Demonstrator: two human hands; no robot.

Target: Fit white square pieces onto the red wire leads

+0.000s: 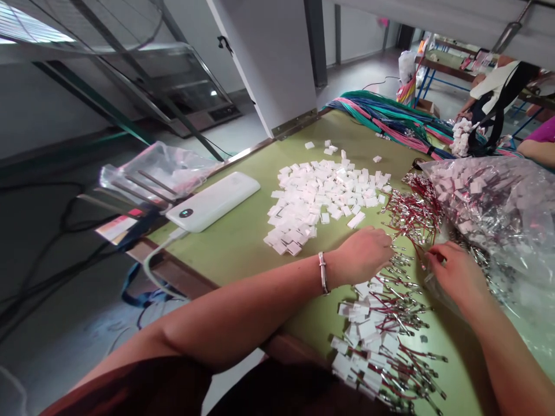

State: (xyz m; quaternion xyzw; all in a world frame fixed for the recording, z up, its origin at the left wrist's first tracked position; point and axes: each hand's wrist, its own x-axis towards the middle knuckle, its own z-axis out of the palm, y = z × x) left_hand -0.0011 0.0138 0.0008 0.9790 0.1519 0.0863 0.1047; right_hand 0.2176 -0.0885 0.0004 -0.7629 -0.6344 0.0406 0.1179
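My left hand (364, 255), with a silver bracelet on the wrist, is closed above the upper end of a heap of white connectors with red wires (368, 329). Its fingertips point away from me, so what they hold is hidden. To its right, my right hand (459, 276) has thumb and forefinger pinched at a short red wire by the edge of a pile of loose red wires with metal terminals (414, 211). Beyond my left hand, loose white connector housings (321, 190) lie spread on the green tabletop (234, 254).
A clear plastic bag of white housings (498, 190) lies at the right. Bundled green, blue and pink cables (390, 124) run along the back. A white power bank (214, 202) with a plugged-in cable lies left. A grey upright panel (273, 63) stands behind the table.
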